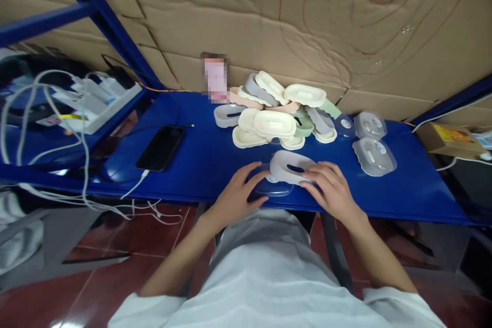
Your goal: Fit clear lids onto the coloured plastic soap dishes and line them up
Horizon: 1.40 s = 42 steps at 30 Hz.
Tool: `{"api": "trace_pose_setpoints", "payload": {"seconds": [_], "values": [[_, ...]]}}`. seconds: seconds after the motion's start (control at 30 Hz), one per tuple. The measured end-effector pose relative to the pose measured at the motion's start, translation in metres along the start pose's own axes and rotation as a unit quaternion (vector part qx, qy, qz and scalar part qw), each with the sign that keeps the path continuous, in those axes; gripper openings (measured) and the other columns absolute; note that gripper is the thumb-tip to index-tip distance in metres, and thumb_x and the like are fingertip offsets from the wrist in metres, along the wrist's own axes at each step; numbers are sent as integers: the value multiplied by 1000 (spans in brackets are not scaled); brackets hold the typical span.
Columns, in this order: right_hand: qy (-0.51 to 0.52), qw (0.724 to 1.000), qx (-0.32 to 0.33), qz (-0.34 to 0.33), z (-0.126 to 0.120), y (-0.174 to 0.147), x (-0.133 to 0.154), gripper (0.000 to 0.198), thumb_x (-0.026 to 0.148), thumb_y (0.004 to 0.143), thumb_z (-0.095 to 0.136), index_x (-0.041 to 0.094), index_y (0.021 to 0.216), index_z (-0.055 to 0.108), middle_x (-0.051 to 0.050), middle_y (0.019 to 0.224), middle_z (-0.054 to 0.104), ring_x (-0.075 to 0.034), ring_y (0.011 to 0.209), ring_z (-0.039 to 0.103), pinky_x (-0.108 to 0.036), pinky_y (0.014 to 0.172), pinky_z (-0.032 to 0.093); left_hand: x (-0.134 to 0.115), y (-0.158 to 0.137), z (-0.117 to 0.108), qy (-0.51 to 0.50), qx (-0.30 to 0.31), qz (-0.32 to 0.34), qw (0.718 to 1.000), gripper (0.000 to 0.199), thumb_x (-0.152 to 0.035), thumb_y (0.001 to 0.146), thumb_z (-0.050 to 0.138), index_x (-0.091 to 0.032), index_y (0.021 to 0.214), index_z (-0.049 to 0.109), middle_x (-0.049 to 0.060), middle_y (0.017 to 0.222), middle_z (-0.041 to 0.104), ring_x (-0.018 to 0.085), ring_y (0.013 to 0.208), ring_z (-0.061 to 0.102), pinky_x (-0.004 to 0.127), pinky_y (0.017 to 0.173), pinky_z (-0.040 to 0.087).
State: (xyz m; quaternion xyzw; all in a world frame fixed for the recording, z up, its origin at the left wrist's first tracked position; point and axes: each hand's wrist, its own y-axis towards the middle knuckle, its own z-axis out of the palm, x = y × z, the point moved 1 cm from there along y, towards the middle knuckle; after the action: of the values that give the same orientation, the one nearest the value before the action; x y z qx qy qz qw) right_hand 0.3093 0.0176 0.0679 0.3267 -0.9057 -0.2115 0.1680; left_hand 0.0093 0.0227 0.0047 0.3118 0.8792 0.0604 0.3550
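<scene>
My right hand [332,189] grips the right end of a pale grey plastic soap box body [282,166], thumb in front and fingers along its rim. The body is tilted, with a dark slot showing in its middle. Below and left of it, a clear plastic lid [274,189] with a round white sticker lies at the table's front edge. Around the lid's left end curl the fingers and thumb of my left hand [239,195]. The grey body partly hides the lid.
Behind my hands lies a heap of cream trays [274,123] and grey, green and peach bodies. Assembled clear-lidded boxes [374,156] stand on the right. A black phone [161,147] with a white cable lies left on the blue table [200,174]. Cardboard [238,15] walls the back.
</scene>
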Motion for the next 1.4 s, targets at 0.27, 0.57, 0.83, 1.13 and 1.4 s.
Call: {"api": "trace_pose_setpoints", "payload": {"seconds": [0.27,0.57,0.83,1.13,1.4], "values": [[-9,996,28,88,17,-69,-11,22,28,110,62,26,130,69,-7,127,79,-26,124,73,-54,119,46,26,-15,-16,137,-5,-55,989,49,-35,104,65,-31,152,59,14,167,49,38,153,47,61,122,42],[16,999,41,8,34,34,-45,42,41,111,56,27,149,63,-9,154,67,-31,144,60,-55,124,43,-22,3,-47,222,-162,45,960,36,-18,106,53,-26,139,66,12,141,70,29,130,66,46,112,50],[-38,999,35,12,29,85,-51,29,31,111,52,20,124,76,-12,118,81,-30,119,70,-54,118,42,-24,30,15,153,36,133,979,37,-26,109,60,-24,145,64,10,145,70,31,145,58,54,125,43],[105,986,-11,127,12,-73,-31,22,26,107,65,28,128,72,-8,124,78,-28,126,71,-55,115,56,-14,-47,-16,58,-115,87,988,35,-18,101,74,-23,136,68,9,124,75,26,122,70,45,107,60],[132,982,-115,68,37,-59,5,39,18,104,66,31,141,68,-7,133,74,-27,132,70,-55,120,56,-41,-1,-16,103,-166,123,973,22,-16,105,67,-19,127,67,9,116,76,25,116,73,41,103,63]]}}
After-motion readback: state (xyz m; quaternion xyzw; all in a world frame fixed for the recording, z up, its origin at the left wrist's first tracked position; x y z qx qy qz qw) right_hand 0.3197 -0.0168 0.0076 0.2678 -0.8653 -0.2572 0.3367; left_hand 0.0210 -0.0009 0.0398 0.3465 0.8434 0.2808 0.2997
